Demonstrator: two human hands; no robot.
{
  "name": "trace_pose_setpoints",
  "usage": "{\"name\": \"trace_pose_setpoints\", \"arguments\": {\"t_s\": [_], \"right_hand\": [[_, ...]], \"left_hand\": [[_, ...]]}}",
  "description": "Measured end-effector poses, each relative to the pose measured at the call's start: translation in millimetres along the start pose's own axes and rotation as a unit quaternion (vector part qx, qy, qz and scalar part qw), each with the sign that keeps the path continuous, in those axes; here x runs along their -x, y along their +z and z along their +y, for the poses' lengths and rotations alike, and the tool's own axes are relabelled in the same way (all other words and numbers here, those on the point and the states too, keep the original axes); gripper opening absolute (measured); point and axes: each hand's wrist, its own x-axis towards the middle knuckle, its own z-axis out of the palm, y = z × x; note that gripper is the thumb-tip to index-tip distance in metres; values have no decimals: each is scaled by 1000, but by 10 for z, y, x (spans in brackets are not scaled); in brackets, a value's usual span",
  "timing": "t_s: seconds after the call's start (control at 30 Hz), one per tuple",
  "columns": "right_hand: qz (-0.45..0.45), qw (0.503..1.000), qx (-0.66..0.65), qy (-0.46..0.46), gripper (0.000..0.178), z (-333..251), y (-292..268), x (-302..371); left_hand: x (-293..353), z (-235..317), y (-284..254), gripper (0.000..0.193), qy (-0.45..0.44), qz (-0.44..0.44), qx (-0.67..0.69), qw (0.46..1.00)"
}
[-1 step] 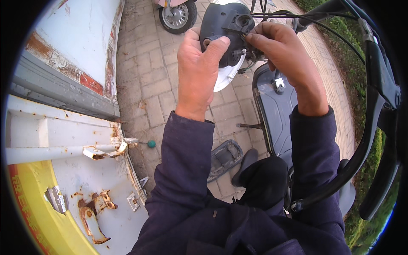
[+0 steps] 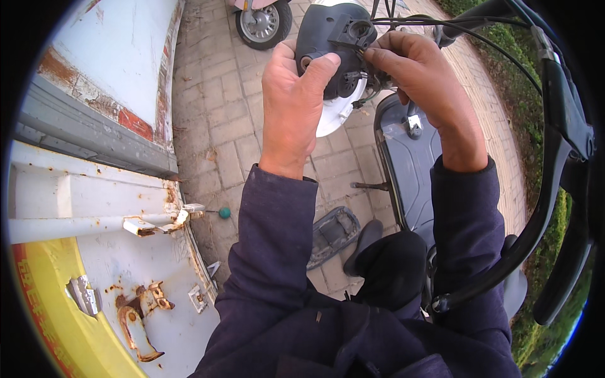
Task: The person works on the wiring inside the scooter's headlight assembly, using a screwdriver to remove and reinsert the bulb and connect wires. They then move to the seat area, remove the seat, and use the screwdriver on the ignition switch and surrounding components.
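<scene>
A dark plastic scooter cover (image 2: 328,31) is up at the top centre, with a round black fitting (image 2: 360,29) on its upper right. Gripping its left side is my left hand (image 2: 291,104), the thumb laid across the front beside a round lock-like socket (image 2: 306,62). My right hand (image 2: 425,72) is closed in a pinch at the cover's right edge, just below the fitting. What lies between those fingertips is too small to make out. Loose wires with small connectors (image 2: 358,104) hang below, in front of a white panel (image 2: 334,116).
Black cables (image 2: 454,22) and a black handlebar (image 2: 547,183) pass along the right. Below are a scooter footboard (image 2: 413,170) and a grey plastic tray-like part (image 2: 334,236) on the paving. A rusty white metal structure (image 2: 75,189) stands left; a pink scooter's wheel (image 2: 263,25) is behind.
The cover has shifted very slightly up in the picture. Both hands keep their hold and nearly the same place.
</scene>
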Motion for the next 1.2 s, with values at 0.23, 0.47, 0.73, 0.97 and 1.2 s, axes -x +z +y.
{"name": "trace_pose_setpoints", "arguments": {"t_s": [0.23, 0.47, 0.73, 0.97, 1.2], "right_hand": [[13, 977, 162, -137, 29, -35, -33, -67], [-10, 993, -114, 5, 21, -28, 2, -12], [20, 989, -149, 15, 16, 124, 40, -83], [63, 992, -111, 1, 14, 98, 49, -49], [90, 989, 47, -106, 15, -124, 105, 144]], "left_hand": [[-1, -4, 31, 35, -4, -5, 2, 1000], [-5, 14, -5, 34, 21, 2, -47, 999], [8, 1, 14, 37, 24, 6, -56, 998], [5, 23, 10, 37, 9, 5, -43, 999], [6, 35, 63, 38, 23, 11, -140, 990]]}}
